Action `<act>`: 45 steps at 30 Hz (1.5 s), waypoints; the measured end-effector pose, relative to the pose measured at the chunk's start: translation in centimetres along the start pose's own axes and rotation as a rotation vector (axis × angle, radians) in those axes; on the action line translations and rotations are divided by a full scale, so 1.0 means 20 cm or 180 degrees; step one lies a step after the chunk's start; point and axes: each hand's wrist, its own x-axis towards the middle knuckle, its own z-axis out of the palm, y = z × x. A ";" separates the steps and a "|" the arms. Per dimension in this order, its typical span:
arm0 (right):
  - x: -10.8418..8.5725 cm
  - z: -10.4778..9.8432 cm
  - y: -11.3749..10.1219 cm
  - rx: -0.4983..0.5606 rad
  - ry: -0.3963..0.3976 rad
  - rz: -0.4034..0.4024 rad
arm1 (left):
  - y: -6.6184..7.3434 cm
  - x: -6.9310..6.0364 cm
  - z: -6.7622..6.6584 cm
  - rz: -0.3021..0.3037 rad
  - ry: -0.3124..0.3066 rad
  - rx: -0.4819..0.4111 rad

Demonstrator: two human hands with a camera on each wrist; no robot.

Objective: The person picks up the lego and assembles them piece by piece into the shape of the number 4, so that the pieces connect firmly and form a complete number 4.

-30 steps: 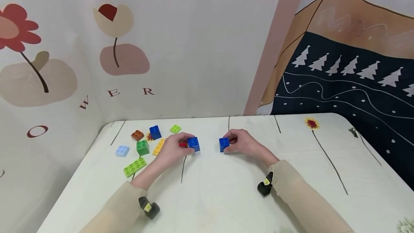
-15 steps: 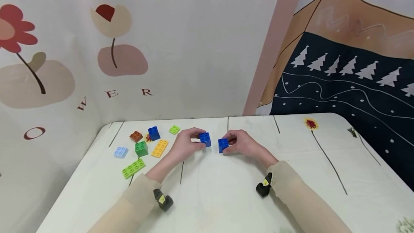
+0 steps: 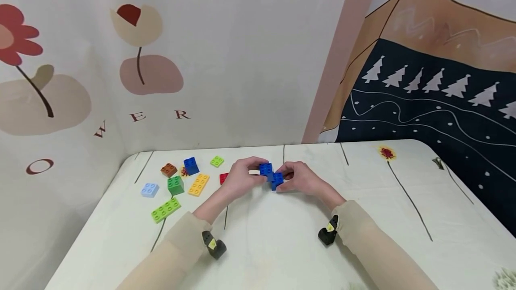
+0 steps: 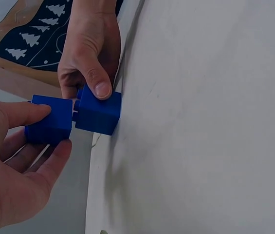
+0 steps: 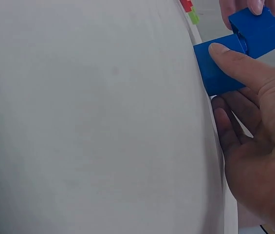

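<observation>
Near the table's middle, my left hand [image 3: 243, 177] pinches a blue toy building brick [image 3: 266, 170] between thumb and fingers. My right hand [image 3: 303, 180] grips a second blue brick [image 3: 277, 181], low over the tabletop. In the left wrist view, the studs of the right hand's brick [image 4: 100, 113] face the left hand's brick [image 4: 50, 119]. The two bricks sit very close, offset from each other; whether they touch is hard to tell. From the right wrist view, my right thumb lies on the nearer brick [image 5: 220, 63], and the left hand's brick [image 5: 260, 33] stands tilted against its studded end.
Loose bricks lie to the left: brown [image 3: 169, 169], blue [image 3: 191, 165], dark green [image 3: 175, 185], light blue [image 3: 150, 190], yellow [image 3: 199, 185], long lime [image 3: 166, 210] and small lime [image 3: 217, 161]. A red brick [image 3: 223, 178] is partly hidden behind my left hand. A printed curtain [image 3: 250, 79] hangs behind the table.
My left hand has moved right with its blue brick, up to the brick in my right hand. The red brick behind it has come into view. My right hand has barely moved.
</observation>
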 end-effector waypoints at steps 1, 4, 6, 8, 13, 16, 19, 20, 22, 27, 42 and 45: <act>0.00 0.00 0.00 0.0002 0.0000 -0.0002 | 0.00 0.00 0.00 0.0003 -0.0010 -0.0010; 0.00 0.00 0.00 -0.0008 -0.0005 -0.0014 | 0.00 0.01 0.01 0.0035 -0.0061 -0.0036; 0.01 0.01 0.00 -0.0006 0.0002 -0.0041 | 0.00 0.02 0.02 0.0048 -0.0094 -0.0055; 0.01 0.01 0.00 0.0013 0.0007 -0.0070 | 0.00 0.02 0.02 0.0058 -0.0099 -0.0061; 0.01 0.01 -0.01 0.0071 -0.0004 -0.0112 | 0.01 0.03 0.03 0.0025 -0.0086 -0.0080; 0.01 0.02 -0.01 0.0079 -0.0018 -0.0110 | 0.01 0.03 0.04 0.0013 -0.0102 -0.0099; 0.00 0.02 -0.01 0.0080 -0.0018 -0.0103 | 0.00 0.04 0.04 0.0013 -0.0100 -0.0119; 0.00 0.02 -0.01 0.0087 -0.0019 -0.0106 | 0.00 0.04 0.05 0.0009 -0.0102 -0.0145; 0.01 0.02 -0.01 0.0089 -0.0021 -0.0112 | 0.00 0.04 0.05 0.0010 -0.0108 -0.0171; 0.01 0.02 0.00 0.0094 -0.0043 -0.0136 | 0.01 0.03 0.04 0.0004 -0.0122 -0.0127; 0.01 0.00 0.01 0.0100 -0.0092 -0.0124 | -0.02 0.07 0.05 0.0120 -0.0239 -0.0154; 0.00 -0.01 0.02 0.0083 -0.0090 -0.0154 | -0.01 0.08 0.06 0.0185 -0.0263 -0.0076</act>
